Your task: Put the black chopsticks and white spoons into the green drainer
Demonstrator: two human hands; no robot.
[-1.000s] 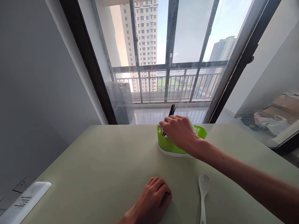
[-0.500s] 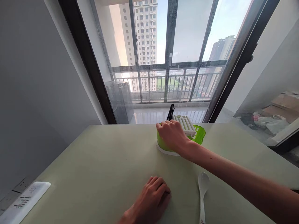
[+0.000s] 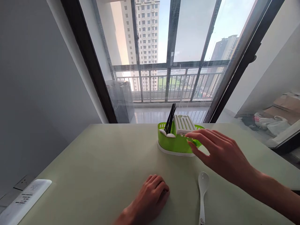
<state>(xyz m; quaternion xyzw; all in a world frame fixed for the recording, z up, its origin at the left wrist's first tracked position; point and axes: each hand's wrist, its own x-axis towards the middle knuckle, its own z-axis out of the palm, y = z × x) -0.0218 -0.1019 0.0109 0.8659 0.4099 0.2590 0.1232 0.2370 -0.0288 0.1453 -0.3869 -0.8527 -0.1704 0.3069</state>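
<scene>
A green cutlery holder [image 3: 174,144] on a white base stands at the far middle of the pale green table [image 3: 98,165]. It holds black chopsticks [image 3: 170,118], white spoon ends [image 3: 167,134] and a tilted white slotted lid [image 3: 184,124]. My right hand [image 3: 220,154] hovers just right of the holder, fingers stretched out and apart, holding nothing. A white ceramic spoon [image 3: 202,190] lies on the table below that hand. My left hand [image 3: 150,200] rests on the table near the front edge with its fingers curled under.
A white power strip [image 3: 23,200] lies at the table's left front corner beside a wall socket [image 3: 22,182]. Beyond the table is a large glass balcony door [image 3: 168,56] with a railing. Bags and boxes [image 3: 274,120] lie on the floor at the right.
My right hand has let go of the holder's contents and drawn back to the right, its fingers spread. The spoon ends, chopsticks and lid now show. The left hand has stayed put.
</scene>
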